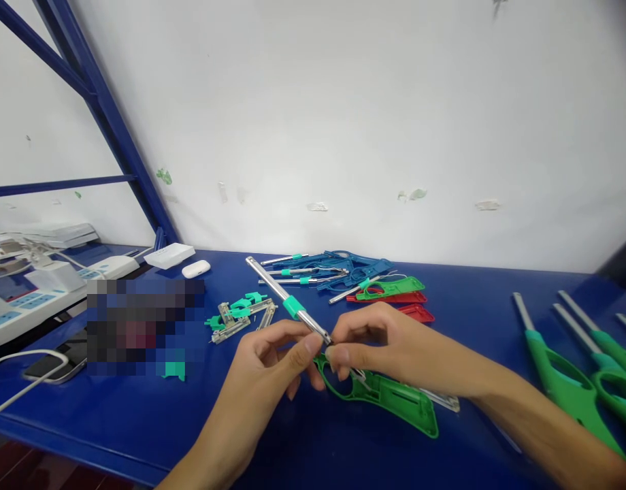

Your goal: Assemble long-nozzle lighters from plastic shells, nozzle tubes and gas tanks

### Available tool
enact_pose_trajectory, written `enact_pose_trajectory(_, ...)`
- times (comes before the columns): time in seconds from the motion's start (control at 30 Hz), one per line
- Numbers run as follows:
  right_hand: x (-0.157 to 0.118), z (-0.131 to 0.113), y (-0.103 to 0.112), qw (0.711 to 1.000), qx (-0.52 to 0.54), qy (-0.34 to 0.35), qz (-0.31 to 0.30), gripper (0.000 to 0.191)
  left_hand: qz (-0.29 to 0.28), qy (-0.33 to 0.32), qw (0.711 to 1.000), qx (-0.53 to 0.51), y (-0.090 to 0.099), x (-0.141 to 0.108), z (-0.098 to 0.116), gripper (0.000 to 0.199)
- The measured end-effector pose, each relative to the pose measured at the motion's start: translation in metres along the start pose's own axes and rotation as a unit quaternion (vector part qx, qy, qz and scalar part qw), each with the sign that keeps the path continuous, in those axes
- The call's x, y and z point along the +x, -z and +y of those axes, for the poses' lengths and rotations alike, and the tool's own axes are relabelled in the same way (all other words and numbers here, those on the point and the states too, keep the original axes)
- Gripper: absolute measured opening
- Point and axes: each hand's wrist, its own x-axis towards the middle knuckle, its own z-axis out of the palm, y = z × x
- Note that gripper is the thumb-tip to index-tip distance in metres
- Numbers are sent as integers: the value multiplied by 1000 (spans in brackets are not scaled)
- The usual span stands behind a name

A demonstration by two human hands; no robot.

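My left hand (279, 367) pinches a silver lighter tube (275, 286) near its lower end, with a teal collar (293, 306) around it. The tube slants up and away to the left. My right hand (369, 340) is closed, its fingertips meeting at the tube's lower end; whatever small part they grip is hidden. Thin wire (361, 376) shows just beneath those fingers. Under both hands lies a green lighter handle shell (399, 401), hollow side up, its finger loop partly covered by my fingers.
Blue handle shells (354, 269) with metal tubes lie at the back, near red shells (418, 313). Clear plastic parts (231, 331) and teal pieces are heaped left of centre. Green lighters (563, 381) lie right. A phone (58, 364) and power strip (32, 306) are far left.
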Motion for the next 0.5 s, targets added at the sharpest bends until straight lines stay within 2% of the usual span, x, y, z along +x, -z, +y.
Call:
enact_pose_trajectory(0.13, -2, -6, 2, 1000, -9, 10, 8, 19, 4, 2, 1000, -15, 1, 0, 3, 44)
enact_pose_trajectory(0.5, -5, -10, 5, 1000, -26, -4, 6, 18, 3, 9, 999, -34, 1, 0, 1, 43)
